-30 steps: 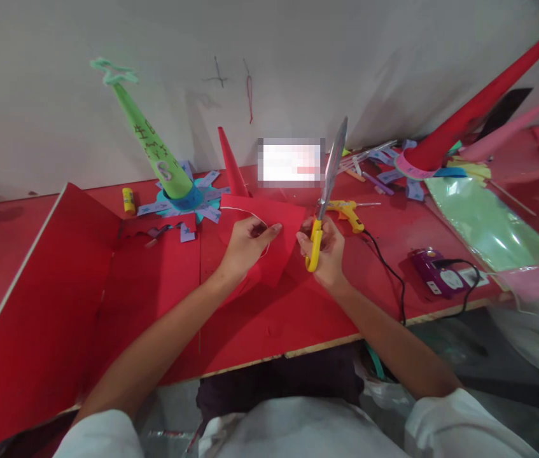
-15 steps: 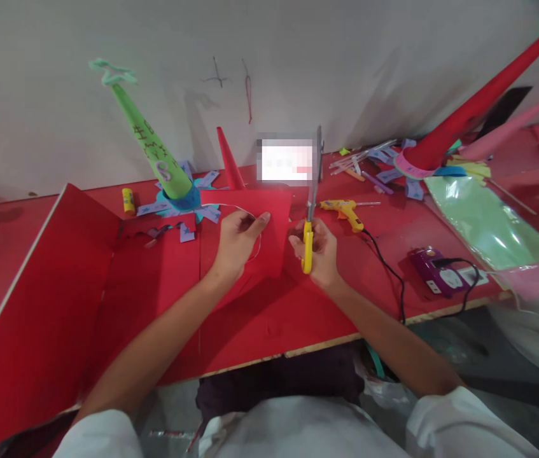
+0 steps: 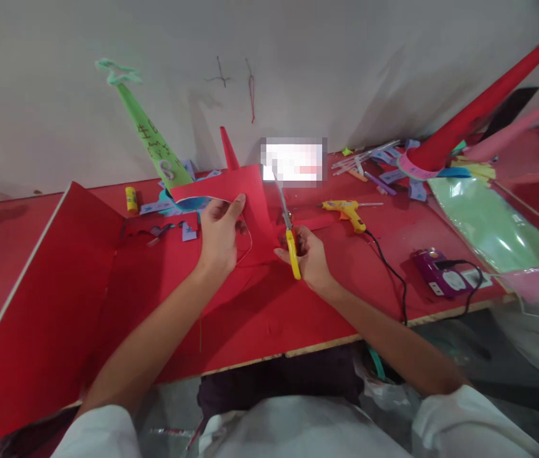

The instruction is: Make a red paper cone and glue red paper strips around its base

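Note:
My left hand [image 3: 220, 234] pinches a sheet of red paper [image 3: 258, 216] between thumb and fingers, holding it raised above the red table. A pale cut edge curves around that hand. In my right hand [image 3: 311, 257] is a pair of scissors [image 3: 290, 235] with yellow handles, its blades pointing up and away at the sheet's right edge. How far apart the blades are, I cannot tell. Behind the sheet stands a small red cone [image 3: 229, 149]. A green paper cone [image 3: 152, 137] with writing leans up at the left, its base partly hidden by the sheet.
A yellow glue gun [image 3: 345, 213] lies to the right, its black cord running to a purple power box [image 3: 445, 273]. A folded red board [image 3: 40, 312] stands at left, near a glue stick [image 3: 131, 200]. Farther right are a tall red cone [image 3: 483, 98] and green sheets [image 3: 498, 222].
My left hand has moved left with the red paper, which now covers the green cone's base. The scissors have shifted left and tilted, their tips leaning left.

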`<state>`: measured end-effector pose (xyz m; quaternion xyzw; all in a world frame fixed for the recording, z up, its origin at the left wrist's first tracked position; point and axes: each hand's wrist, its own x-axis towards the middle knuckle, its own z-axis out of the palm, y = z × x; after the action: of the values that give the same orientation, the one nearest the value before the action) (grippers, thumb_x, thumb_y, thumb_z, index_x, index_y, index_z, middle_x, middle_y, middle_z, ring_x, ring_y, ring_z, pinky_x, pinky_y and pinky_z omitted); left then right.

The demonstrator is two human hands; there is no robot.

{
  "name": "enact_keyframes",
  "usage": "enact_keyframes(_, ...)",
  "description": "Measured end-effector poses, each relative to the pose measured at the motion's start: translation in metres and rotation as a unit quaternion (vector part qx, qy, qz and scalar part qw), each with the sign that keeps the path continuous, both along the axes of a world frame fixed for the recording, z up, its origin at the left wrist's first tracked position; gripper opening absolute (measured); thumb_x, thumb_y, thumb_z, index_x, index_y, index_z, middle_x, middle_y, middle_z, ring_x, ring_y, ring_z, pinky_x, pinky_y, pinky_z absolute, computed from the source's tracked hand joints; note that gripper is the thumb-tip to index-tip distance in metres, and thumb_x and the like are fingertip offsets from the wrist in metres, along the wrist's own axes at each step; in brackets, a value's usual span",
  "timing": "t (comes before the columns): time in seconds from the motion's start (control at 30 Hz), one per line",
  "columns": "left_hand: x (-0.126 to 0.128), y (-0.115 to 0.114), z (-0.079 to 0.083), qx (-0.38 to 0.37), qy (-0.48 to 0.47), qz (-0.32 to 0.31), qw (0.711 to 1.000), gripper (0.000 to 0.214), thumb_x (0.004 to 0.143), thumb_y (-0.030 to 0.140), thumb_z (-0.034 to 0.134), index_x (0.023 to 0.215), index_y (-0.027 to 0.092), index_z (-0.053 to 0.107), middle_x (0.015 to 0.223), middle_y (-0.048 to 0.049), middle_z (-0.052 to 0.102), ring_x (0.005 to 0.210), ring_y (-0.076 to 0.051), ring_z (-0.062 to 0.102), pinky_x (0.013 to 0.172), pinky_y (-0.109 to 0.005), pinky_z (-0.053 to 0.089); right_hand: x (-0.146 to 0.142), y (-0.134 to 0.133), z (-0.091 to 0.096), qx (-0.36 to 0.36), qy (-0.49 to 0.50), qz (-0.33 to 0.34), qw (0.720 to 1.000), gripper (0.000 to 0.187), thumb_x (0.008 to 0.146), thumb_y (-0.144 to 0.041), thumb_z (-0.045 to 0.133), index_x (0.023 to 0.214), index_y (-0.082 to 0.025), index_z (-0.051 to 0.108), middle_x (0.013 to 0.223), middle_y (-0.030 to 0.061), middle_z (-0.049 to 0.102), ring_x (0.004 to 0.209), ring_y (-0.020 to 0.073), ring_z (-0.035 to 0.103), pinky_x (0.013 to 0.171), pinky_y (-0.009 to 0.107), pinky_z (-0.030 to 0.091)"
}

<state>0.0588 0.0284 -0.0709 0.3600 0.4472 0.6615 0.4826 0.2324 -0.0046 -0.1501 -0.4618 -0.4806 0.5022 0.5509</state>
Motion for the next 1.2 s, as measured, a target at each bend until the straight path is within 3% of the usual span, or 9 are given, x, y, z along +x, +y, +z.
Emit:
enact_keyframes(0.27,-0.007,0.005,0.005,0.037,0.038,0.034,0.998,0.044,0.08,0.037,0.09,0.067,0.021,0.051,0.06,0.0067,0.048,0.049,-0.006,0.047,0.045,-0.022,0.037,0.001,0.002,-0.004,-0.008,-0.019,0.005,1.0,0.053,0.063,-0.048,0.098,0.09,-0.024,0.059,0.076,-0.0055,0.059,0.065,0.0122,0.054,0.058,0.027,0.048)
enact_keyframes(0.5,-0.009,0.006,0.002,0.095,0.134,0.072,0.984,0.038,0.088,0.034,0.083,0.064,0.021,0.058,0.055,0.0047,0.053,0.05,-0.008,0.049,0.052,-0.024,0.04,0.001,0.0,-0.001,-0.006,-0.005,-0.005,1.0,0.054,0.061,-0.048,0.098,0.092,-0.025,0.061,0.081,-0.0038,0.063,0.072,0.0139,0.06,0.067,0.031,0.054)
enact_keyframes(0.67,-0.008,0.007,0.002,0.103,0.106,0.055,0.988,0.037,0.088,0.033,0.082,0.063,0.021,0.058,0.054,0.0046,0.053,0.049,-0.008,0.049,0.051,-0.024,0.04,0.002,0.002,-0.002,0.008,-0.029,0.002,1.0,0.051,0.064,-0.05,0.096,0.092,-0.025,0.06,0.081,-0.0033,0.063,0.072,0.0151,0.061,0.068,0.032,0.055)
enact_keyframes(0.9,-0.012,0.005,0.007,0.111,0.178,0.061,0.976,0.037,0.091,0.036,0.081,0.064,0.02,0.06,0.056,0.0038,0.052,0.05,-0.008,0.047,0.051,-0.024,0.038,0.001,0.001,-0.005,-0.009,-0.023,0.023,0.999,0.049,0.065,-0.048,0.095,0.087,-0.024,0.059,0.074,-0.006,0.058,0.062,0.0112,0.052,0.057,0.026,0.044)
enact_keyframes(1.2,-0.015,0.006,0.007,0.088,0.175,0.063,0.979,0.043,0.092,0.034,0.08,0.059,0.019,0.057,0.054,0.0032,0.05,0.049,-0.007,0.046,0.051,-0.023,0.039,0.002,-0.001,0.0,0.001,-0.044,0.052,0.998,0.052,0.064,-0.052,0.097,0.085,-0.024,0.058,0.07,-0.0072,0.054,0.06,0.0102,0.048,0.053,0.024,0.043)
